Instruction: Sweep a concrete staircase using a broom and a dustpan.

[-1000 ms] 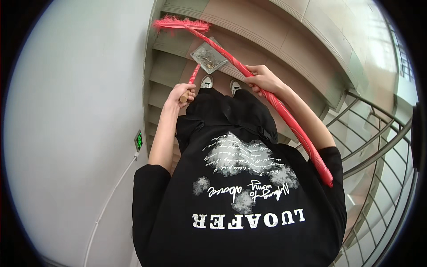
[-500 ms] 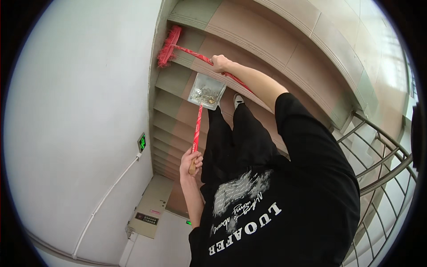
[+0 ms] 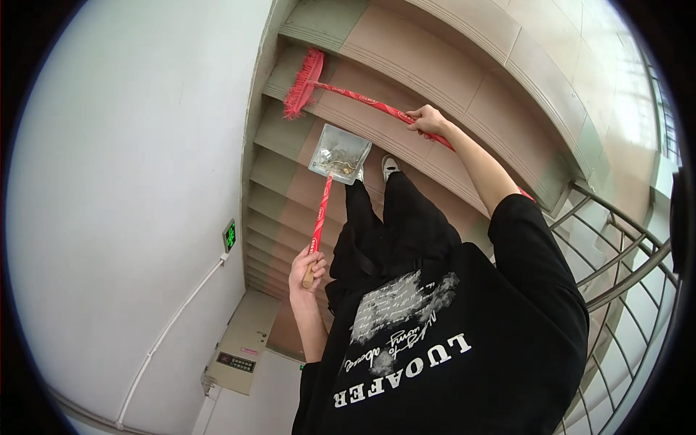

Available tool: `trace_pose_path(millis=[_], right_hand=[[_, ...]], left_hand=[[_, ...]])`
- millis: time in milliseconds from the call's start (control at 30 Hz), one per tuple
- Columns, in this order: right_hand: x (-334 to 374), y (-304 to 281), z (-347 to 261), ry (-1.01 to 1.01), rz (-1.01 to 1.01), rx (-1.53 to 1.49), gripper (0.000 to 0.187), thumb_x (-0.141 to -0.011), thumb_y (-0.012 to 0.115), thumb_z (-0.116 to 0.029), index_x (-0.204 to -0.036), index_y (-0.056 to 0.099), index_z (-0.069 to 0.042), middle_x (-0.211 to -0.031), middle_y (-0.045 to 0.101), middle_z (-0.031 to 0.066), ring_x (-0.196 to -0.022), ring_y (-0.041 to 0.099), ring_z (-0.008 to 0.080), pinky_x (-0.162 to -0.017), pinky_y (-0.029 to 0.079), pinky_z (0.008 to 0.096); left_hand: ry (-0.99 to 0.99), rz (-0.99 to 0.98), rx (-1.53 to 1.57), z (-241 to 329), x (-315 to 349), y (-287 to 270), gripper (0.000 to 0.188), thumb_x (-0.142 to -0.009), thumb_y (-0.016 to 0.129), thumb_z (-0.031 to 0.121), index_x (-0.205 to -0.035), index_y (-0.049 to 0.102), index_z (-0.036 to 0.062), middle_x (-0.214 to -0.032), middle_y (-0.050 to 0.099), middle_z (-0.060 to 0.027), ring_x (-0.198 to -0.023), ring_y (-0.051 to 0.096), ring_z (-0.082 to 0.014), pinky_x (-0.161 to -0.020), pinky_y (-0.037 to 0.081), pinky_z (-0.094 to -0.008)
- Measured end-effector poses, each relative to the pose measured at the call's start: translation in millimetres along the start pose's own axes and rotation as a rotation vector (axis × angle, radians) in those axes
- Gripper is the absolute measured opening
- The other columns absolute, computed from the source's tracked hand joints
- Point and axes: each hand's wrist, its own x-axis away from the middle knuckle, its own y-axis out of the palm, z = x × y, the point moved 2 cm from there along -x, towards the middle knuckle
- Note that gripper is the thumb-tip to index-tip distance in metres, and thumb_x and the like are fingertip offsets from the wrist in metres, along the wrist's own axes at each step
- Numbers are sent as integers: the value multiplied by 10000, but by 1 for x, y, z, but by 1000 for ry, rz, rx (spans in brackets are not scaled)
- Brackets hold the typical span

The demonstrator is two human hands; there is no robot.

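Stairs (image 3: 406, 87): broom (image 3: 348, 90) in right hand (image 3: 428, 119)

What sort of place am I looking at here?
Most likely an indoor stairwell: tiled steps run down beside a plain white wall, a metal railing guards the right side, and a green lit sign hangs on the wall.

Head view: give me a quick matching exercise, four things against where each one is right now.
Things:
1. broom head
2. dustpan
3. left hand
4. right hand

Places:
A. on the red broom handle
B. on a step beside the white wall
C. at the end of the dustpan's long handle
D. on a step just ahead of the shoes, with litter in it

Pairs: 1-B, 2-D, 3-C, 4-A
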Motion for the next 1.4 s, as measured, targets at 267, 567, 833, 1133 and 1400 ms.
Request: trace_pose_path(millis=[267,567,833,1133,1400], right_hand=[[-41,50,-71,-198,59,173,472,-787,494,-104,-1254,547,-70,-661,581,94,-412,480,188,-375,437,301],[-37,67,-46,-104,216,893,564,-817,511,-122,-1344,395,-285,-939,651,156,-802,661,313,-649,536,407],[42,59,82,28,211,917,542,-867,408,-154,-1376,351,-332,-922,652,173,-788,658,332,-625,527,424],[203,116,255,275,229,778,513,-918,371,-219,-1409,288,-340,-860,645,221,-727,642,385,-606,499,468],[266,168,296,355,268,454,467,-928,400,-217,-1389,353,-276,-895,647,219,-736,627,405,-624,479,467]], left_hand=[[70,-26,83,-8,27,-17,342,-863,447,-73,-1196,427,4,-837,558,-153,-492,396,-89,-352,298,-172],[117,15,154,-14,34,-31,395,-861,433,-93,-1239,409,18,-852,535,-139,-488,391,-91,-351,303,-176],[70,41,125,-5,53,-71,372,-873,406,-84,-1232,418,12,-842,531,-143,-509,399,-95,-361,313,-181],[-32,-11,-101,26,46,-82,321,-854,422,-87,-1158,447,12,-802,522,-116,-495,398,-90,-362,300,-175],[-38,37,-284,33,25,-73,270,-833,453,-78,-1085,457,18,-757,513,-100,-482,395,-78,-349,282,-162]])
